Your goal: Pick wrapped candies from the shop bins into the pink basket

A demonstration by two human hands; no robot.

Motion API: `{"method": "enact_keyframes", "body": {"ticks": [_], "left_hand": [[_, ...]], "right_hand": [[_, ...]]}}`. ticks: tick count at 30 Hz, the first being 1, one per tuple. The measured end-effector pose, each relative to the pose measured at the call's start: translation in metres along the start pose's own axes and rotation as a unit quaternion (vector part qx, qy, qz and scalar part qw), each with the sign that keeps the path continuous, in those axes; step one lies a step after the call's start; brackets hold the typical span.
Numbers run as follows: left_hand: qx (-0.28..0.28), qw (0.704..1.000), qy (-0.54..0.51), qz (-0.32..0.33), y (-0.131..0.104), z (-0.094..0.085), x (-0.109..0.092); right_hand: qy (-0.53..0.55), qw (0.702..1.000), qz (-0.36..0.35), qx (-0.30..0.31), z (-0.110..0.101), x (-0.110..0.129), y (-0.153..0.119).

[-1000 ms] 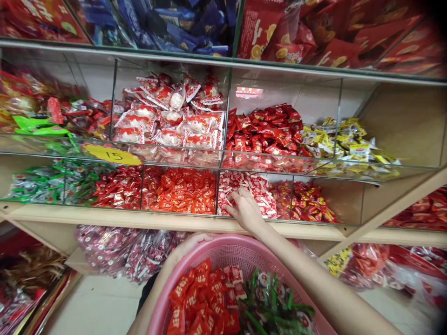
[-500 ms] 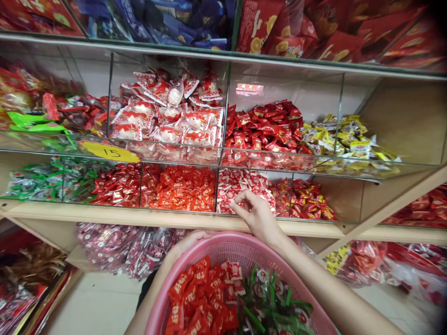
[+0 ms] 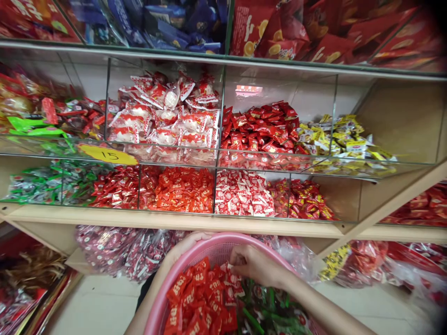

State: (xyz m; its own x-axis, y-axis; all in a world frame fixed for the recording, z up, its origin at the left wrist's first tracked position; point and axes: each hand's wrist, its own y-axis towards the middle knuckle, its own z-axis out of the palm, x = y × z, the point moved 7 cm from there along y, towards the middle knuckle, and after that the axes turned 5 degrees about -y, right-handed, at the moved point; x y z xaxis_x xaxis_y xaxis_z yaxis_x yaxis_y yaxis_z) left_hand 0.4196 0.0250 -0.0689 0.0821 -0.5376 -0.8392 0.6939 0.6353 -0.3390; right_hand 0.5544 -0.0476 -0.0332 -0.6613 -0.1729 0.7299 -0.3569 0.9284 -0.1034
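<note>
A pink plastic basket is held below the shelf, with my left hand closed round its left rim. Inside lie orange-red wrapped candies on the left, a few red and white candies in the middle and dark candies with green wrapper ends on the right. My right hand is inside the basket, above the red and white ones, slightly blurred. Its thumb and fingers are pinched, with a small whitish wrapped candy partly showing at the tips.
Ahead, a wooden ledge fronts glass-divided compartments of candy, among them red and white candies and orange-red ones. A yellow price tag marked 15 hangs on the upper glass. Bagged candies sit beneath the ledge.
My right hand has moved down and back from the red and white candy compartment into the basket, fingers still pinched. My left hand keeps its place on the rim.
</note>
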Motion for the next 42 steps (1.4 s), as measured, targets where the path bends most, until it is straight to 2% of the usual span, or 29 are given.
{"method": "enact_keyframes", "body": {"ticks": [3,6,10,13,16,19,22,26,32,38,42], "left_hand": [[0.007,1.000,0.003,0.012,0.005,-0.005,0.002],[-0.001,1.000,0.003,0.014,0.008,-0.012,0.005],[0.021,1.000,-0.009,-0.002,0.008,-0.009,0.007],[0.022,1.000,-0.015,-0.016,0.008,-0.007,0.007],[0.002,1.000,-0.015,-0.011,0.008,-0.009,0.007],[-0.008,1.000,-0.017,-0.009,0.006,-0.010,0.007],[-0.011,1.000,-0.019,-0.019,0.003,-0.009,0.010],[-0.018,0.999,-0.025,-0.036,-0.002,-0.011,0.011],[-0.027,0.998,-0.039,-0.051,-0.003,-0.013,0.013],[-0.029,0.997,-0.046,-0.055,-0.006,-0.012,0.014],[-0.029,0.997,-0.048,-0.049,-0.003,-0.011,0.013]], "right_hand": [[0.015,0.999,0.015,0.026,0.007,-0.007,0.003],[-0.003,1.000,0.013,0.002,-0.001,-0.001,0.002],[-0.078,0.994,-0.012,-0.071,-0.034,0.028,-0.006],[-0.079,0.991,-0.044,-0.104,-0.062,0.052,-0.006],[-0.071,0.982,-0.082,-0.154,-0.088,0.068,0.006],[-0.101,0.969,-0.109,-0.199,-0.104,0.076,0.025],[-0.156,0.960,-0.123,-0.200,-0.104,0.080,0.046],[-0.196,0.961,-0.113,-0.160,-0.096,0.079,0.067],[-0.212,0.961,-0.107,-0.140,-0.093,0.075,0.073],[-0.221,0.944,-0.128,-0.209,-0.098,0.077,0.069],[-0.091,0.940,-0.142,-0.295,-0.114,0.082,0.047]]}}
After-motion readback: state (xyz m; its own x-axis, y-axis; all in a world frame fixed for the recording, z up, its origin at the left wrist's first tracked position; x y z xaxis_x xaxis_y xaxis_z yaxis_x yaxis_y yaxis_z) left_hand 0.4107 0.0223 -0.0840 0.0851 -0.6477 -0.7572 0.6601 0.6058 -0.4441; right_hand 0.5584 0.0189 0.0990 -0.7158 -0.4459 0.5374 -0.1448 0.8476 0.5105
